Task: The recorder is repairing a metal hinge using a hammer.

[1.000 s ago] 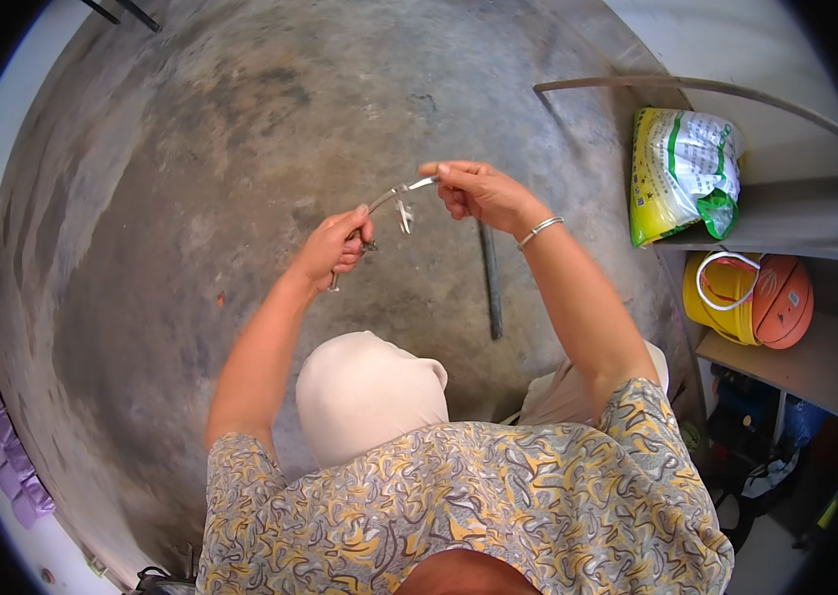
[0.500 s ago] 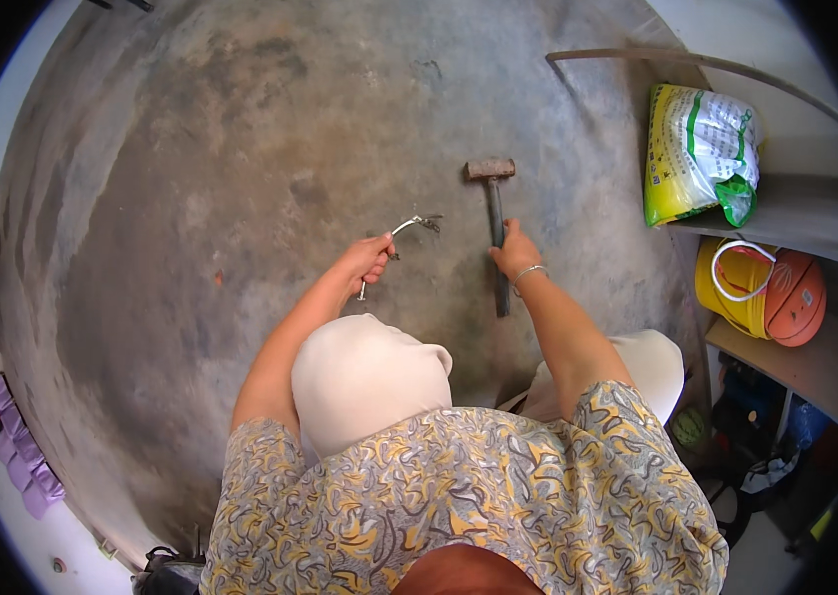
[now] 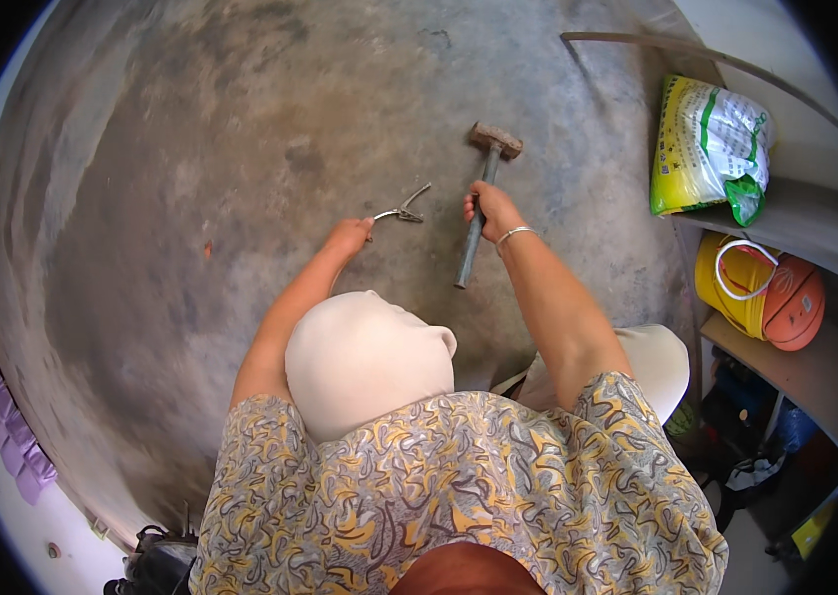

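As the head view looks down past your patterned shirt point(image 3: 459, 476), both your hands are out over the bare concrete floor point(image 3: 240, 159), well in from its edges. Your left hand point(image 3: 349, 237) grips a slim metal tool point(image 3: 402, 212) by its near end, seemingly so that the forked far end stays free, pointing right. Your right hand point(image 3: 491, 210) is wrapped around the handle of a hammer point(image 3: 491, 169), partway up toward the rusty head, probably to balance its weight. The head points away from you, the tail of the handle toward you.

By the floor's right edge, a bag point(image 3: 702, 144) sits at the upper shelf's front edge; below it, a bucket point(image 3: 721, 283) and ball point(image 3: 794, 302) sit side by side, likely stored there.

Your left fist hides the tool's near end, and its exact kind is unclear. Whether the hammer touches the floor, you cannot tell. The things beneath the lower shelf are lost in shadow.
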The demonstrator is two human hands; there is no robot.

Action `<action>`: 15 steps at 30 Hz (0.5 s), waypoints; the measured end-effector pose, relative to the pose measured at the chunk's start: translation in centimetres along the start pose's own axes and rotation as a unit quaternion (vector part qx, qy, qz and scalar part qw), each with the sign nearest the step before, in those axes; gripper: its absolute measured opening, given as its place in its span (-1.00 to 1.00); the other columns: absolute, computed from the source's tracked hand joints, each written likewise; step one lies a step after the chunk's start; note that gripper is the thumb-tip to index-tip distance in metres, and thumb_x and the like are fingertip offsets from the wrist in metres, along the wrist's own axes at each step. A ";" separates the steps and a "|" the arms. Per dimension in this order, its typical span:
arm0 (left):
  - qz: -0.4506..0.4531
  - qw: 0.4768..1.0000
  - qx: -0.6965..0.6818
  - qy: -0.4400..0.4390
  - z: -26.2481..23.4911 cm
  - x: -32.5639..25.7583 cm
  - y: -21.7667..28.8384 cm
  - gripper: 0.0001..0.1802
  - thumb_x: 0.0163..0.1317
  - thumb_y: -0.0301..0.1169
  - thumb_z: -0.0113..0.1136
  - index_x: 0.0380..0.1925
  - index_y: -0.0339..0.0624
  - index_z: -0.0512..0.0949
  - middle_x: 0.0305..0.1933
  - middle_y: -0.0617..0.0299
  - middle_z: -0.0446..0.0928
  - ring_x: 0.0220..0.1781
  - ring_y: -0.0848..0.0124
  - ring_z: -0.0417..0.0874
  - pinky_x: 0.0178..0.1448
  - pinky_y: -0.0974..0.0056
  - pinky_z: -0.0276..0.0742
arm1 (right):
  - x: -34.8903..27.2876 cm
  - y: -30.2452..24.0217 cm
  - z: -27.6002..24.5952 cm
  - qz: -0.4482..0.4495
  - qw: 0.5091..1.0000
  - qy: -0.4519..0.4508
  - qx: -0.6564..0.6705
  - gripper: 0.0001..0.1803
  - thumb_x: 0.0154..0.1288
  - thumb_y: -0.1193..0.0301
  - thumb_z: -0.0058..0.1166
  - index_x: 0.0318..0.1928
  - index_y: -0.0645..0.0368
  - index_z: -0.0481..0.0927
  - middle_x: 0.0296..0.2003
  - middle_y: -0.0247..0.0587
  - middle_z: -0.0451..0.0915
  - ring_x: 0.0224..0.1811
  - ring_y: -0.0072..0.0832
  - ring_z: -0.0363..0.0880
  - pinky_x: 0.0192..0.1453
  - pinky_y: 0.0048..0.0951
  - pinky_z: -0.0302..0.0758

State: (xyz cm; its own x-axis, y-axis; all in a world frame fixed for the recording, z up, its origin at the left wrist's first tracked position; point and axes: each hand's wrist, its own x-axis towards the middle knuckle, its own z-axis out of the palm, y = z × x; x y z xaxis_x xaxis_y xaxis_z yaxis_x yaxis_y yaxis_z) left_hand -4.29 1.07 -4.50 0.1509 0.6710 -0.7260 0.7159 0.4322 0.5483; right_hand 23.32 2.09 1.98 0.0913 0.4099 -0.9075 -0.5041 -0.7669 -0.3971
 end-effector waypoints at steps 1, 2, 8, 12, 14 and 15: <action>-0.007 1.000 0.030 -0.007 -0.1 -0.2 0.0 -0.56 0.25 -0.07 -0.07 -0.46 -0.23 0.59 -0.34 -0.01 0.59 -0.29 0.05 0.58 -0.16 0.10 0.41 | -0.4 0.0 0.1 0.002 1.000 0.000 -0.003 -0.73 0.24 0.23 -0.01 -0.41 0.19 0.38 -0.56 -0.24 0.42 -0.61 -0.48 0.37 -0.52 -0.40 0.39; -0.010 1.000 0.027 -0.006 -0.1 -0.4 0.1 -0.56 0.25 -0.07 -0.07 -0.46 -0.23 0.59 -0.34 -0.01 0.59 -0.29 0.05 0.58 -0.16 0.10 0.41 | -0.8 0.0 0.0 -0.057 0.994 0.024 -0.086 -0.71 0.25 0.22 -0.01 -0.42 0.19 0.37 -0.61 -0.25 0.41 -0.63 -0.49 0.37 -0.55 -0.38 0.37; -0.059 0.975 0.203 0.068 -2.6 -4.4 7.8 -0.57 0.26 -0.08 -0.08 -0.22 -0.18 0.59 -0.14 -0.02 0.56 -0.05 -0.01 0.54 0.00 0.02 0.43 | -4.6 0.8 -2.2 -0.292 0.840 0.051 -0.454 -0.68 0.19 0.22 0.07 -0.36 0.24 0.39 -0.63 -0.06 0.48 -0.58 -0.22 0.49 -0.48 -0.23 0.39; -0.010 0.954 0.285 0.091 -3.6 -4.9 8.4 -0.60 0.25 -0.09 -0.04 -0.23 -0.18 0.60 -0.16 -0.04 0.57 -0.06 0.02 0.56 -0.02 0.04 0.45 | -5.9 2.3 -1.0 -0.348 0.754 -0.017 -0.557 -0.67 0.14 0.21 0.10 -0.23 0.21 0.44 -0.51 0.06 0.55 -0.41 0.01 0.52 -0.31 -0.14 0.42; -0.001 0.948 0.301 0.103 -3.7 -4.8 8.3 -0.61 0.24 -0.10 -0.03 -0.25 -0.18 0.61 -0.17 -0.05 0.57 -0.07 0.03 0.57 -0.03 0.04 0.46 | -6.7 2.6 -0.5 -0.330 0.738 -0.018 -0.589 -0.66 0.16 0.19 0.09 -0.21 0.20 0.45 -0.52 0.02 0.55 -0.39 -0.03 0.53 -0.28 -0.14 0.42; -0.002 0.948 0.300 0.103 -3.5 -5.0 8.2 -0.61 0.24 -0.10 -0.03 -0.25 -0.17 0.61 -0.18 -0.06 0.57 -0.08 0.03 0.57 -0.03 0.04 0.46 | -7.0 3.0 -0.4 -0.319 0.735 -0.018 -0.599 -0.65 0.16 0.18 0.08 -0.21 0.20 0.45 -0.53 0.02 0.55 -0.40 -0.02 0.53 -0.29 -0.14 0.42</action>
State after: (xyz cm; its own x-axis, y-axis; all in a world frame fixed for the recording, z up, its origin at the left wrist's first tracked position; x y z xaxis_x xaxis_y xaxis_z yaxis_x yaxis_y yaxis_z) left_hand -1.61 3.40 5.07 0.0554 0.8003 -0.5971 0.9845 0.0557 0.1661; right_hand 21.54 -3.33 7.11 -0.0532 0.8707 -0.4890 0.7498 -0.2886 -0.5955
